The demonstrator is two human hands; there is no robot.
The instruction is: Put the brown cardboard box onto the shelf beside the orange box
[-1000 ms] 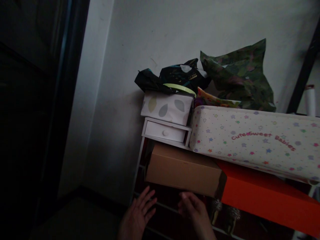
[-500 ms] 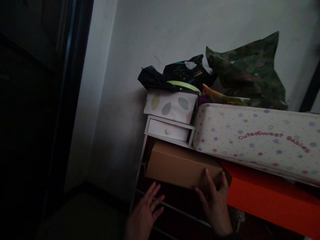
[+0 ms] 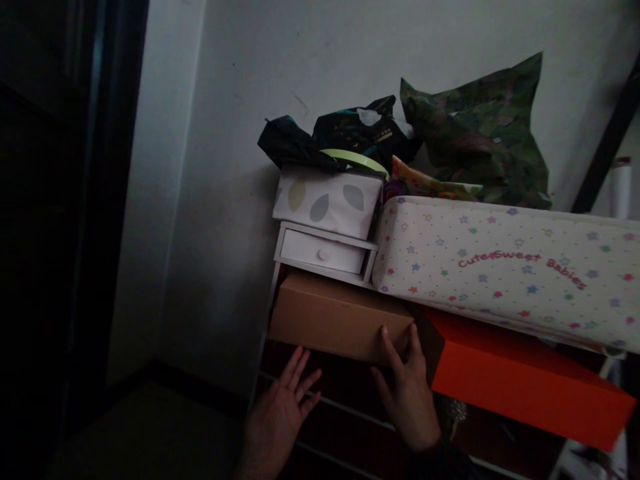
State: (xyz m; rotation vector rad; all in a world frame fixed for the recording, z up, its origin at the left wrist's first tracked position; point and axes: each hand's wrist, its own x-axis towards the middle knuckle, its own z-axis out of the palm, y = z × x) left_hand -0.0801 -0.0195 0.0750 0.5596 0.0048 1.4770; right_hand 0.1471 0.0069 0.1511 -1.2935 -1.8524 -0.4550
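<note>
1. Currently, the cardboard box (image 3: 335, 323) sits at the left edge of the rack (image 3: 357, 413), jutting past the drawer unit (image 3: 300, 245).
2. The right hand (image 3: 411, 393), fingers parted and bent, touches its front's right end without gripping; the left hand (image 3: 277, 413) spreads palm-up, holding nothing, by the lower edge, contact unclear.
3. Probably, supporting both ends evenly keeps it clear of the orange box (image 3: 525, 373).

Green bag (image 3: 485, 137) above star-printed bin (image 3: 505, 280), black bag (image 3: 345, 133) on leaf-printed box (image 3: 335, 207), orange box (image 3: 525, 380)
</note>
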